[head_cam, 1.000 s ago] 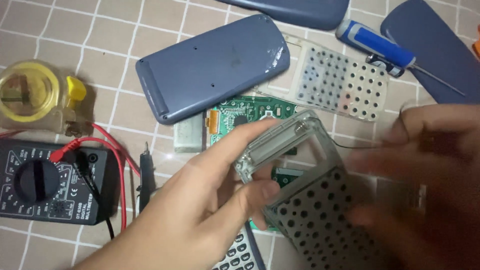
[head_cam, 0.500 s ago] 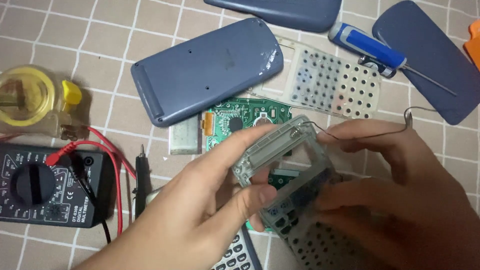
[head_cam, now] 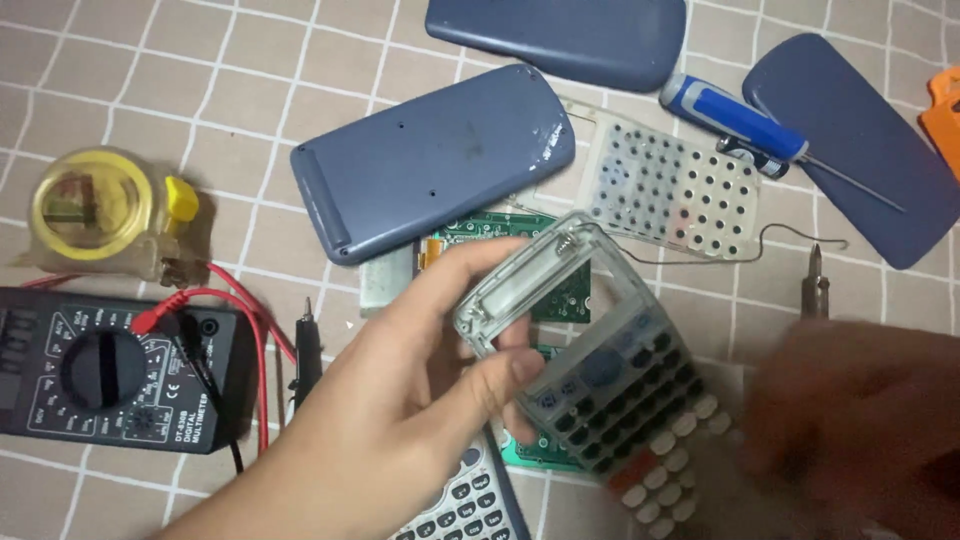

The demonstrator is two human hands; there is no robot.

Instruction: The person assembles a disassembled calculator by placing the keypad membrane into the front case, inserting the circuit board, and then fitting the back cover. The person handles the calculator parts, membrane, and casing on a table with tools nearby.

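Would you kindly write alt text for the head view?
The left hand holds a clear calculator front frame with keys; the blurred right hand is beside it. A multimeter, screwdriver and blue covers lie around.

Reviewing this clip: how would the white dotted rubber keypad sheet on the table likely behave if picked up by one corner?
The keypad sheet looks thin and translucent, so it would probably flop and feel very light. Its rubbery surface likely grips rather than slides. Lying flat beside the screwdriver, it is unlikely to roll.
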